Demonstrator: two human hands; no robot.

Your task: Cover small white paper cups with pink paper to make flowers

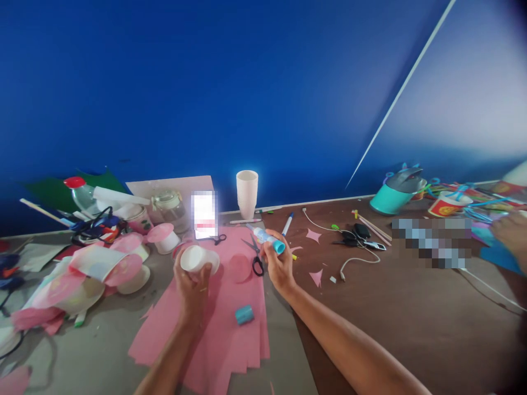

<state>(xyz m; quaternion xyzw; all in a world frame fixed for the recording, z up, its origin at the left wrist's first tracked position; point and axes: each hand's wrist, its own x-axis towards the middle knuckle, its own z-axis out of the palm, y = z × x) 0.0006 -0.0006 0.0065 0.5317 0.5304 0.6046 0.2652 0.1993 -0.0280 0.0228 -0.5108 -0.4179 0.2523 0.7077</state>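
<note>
While the cup [193,258] is white, the glue stick [263,236] looks blue.

1 head-worn view looks forward and down over the table [370,318].

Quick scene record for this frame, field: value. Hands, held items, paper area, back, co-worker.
left_hand: left hand holding a white paper cup
right_hand: right hand holding a light-blue tube
on_pink_paper: pink sheets bear a pink disc and a blue cap
between_hands: black-handled scissors
near_wall: upright white cup stack
co_worker: another person's hand, right edge
</note>
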